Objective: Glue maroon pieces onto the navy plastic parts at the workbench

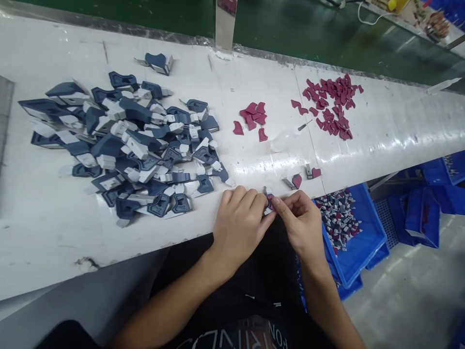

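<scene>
At the table's near edge, my left hand (241,218) grips a small blue and white plastic part (269,203), its fingers curled round it. My right hand (301,223) meets it from the other side, thumb pressed against a maroon piece (270,198) on that part. Fingers cover much of both. Left of my hands spreads a big heap of blue and white plastic parts (141,145). Beyond my hands lies a small group of loose maroon pieces (253,115). Two parts with maroon pieces on them (296,181) rest just right of my hands.
A larger pile of maroon pieces (337,92) lies farther right. Near it is a clear bottle with a needle tip (286,140). Below the table edge stands a blue bin (370,232) of finished-looking mixed parts, with more blue bins (423,218) beyond. A metal post (225,24) rises at the back.
</scene>
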### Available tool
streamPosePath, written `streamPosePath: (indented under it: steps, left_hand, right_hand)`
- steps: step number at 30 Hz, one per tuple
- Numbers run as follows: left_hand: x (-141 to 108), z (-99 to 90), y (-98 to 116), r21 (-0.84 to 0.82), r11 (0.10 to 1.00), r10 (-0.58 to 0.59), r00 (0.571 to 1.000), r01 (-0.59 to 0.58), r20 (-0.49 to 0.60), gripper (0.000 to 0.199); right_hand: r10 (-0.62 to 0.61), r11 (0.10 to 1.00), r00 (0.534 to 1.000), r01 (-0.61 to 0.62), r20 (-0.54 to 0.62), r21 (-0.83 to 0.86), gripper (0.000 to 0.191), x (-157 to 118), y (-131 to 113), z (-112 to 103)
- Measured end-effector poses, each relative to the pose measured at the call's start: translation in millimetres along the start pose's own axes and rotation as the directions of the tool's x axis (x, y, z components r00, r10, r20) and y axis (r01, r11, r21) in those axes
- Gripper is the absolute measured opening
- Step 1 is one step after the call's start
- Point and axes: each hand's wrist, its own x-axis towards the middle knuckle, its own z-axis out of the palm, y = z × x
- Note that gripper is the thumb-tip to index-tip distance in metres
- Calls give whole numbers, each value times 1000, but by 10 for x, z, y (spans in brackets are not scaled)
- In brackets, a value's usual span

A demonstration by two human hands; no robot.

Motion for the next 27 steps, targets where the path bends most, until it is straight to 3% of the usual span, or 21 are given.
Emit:
streamPosePath:
  steps: [7,17,20,27]
  left_hand:
    - [6,4,3,0,1000,13,1000,-13,-17,23]
    - [8,25,-6,-36,999,23,999,-25,-45,23]
    - [4,30,-9,-52,998,27,998,-30,-56,23]
    - [2,-31,-58,-207,973,96,995,-101,-36,9]
  right_hand:
    - [-64,994,997,59,-53,-97,41,-50,-22,66]
    - [-101,968,995,96,-10,-231,36,-81,-44,76]
    - [-66,985,998,68,18,-157,34,-66,-10,60]
    - [70,973,981,-107,179,202,36,-45,123,-109]
